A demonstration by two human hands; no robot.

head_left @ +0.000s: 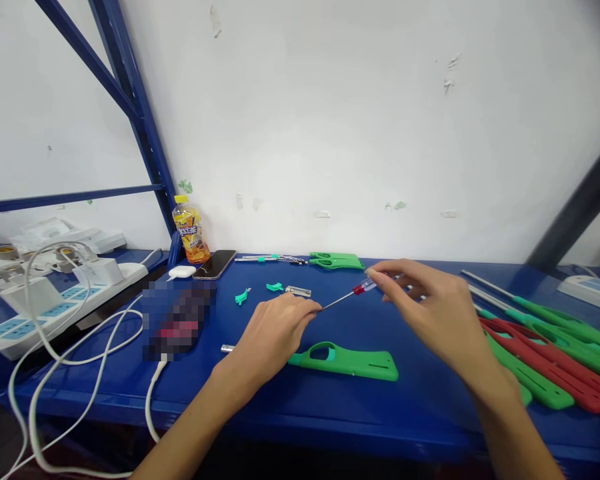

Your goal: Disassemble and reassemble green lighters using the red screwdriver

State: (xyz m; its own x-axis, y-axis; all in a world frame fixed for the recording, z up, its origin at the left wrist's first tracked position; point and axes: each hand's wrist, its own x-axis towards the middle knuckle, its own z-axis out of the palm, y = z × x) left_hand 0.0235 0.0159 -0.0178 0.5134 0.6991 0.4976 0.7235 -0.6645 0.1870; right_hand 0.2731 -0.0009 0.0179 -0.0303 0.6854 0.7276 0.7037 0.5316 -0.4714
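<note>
A screwdriver (364, 287) with a clear and red handle is held above the table between both hands. My right hand (433, 307) pinches the end of its handle, while the fingertips of my left hand (280, 327) are closed at the tip of the thin shaft. Under my left wrist lies a green long-necked lighter (350, 365), its metal neck partly hidden. Beyond the hands are two small turquoise pieces (241, 297) and a small clear part (305, 292). Farther back, a green lighter body (337, 260) lies beside several thin metal rods (270, 258).
Green lighters (573, 327) and red lighters (545, 360) are piled at the right. At the left are a power strip (55, 313) with white cables (103, 367), a blurred-out object (180, 320), a phone (216, 264) and a drink bottle (190, 233). A wall (355, 133) rises behind the blue table (410, 413).
</note>
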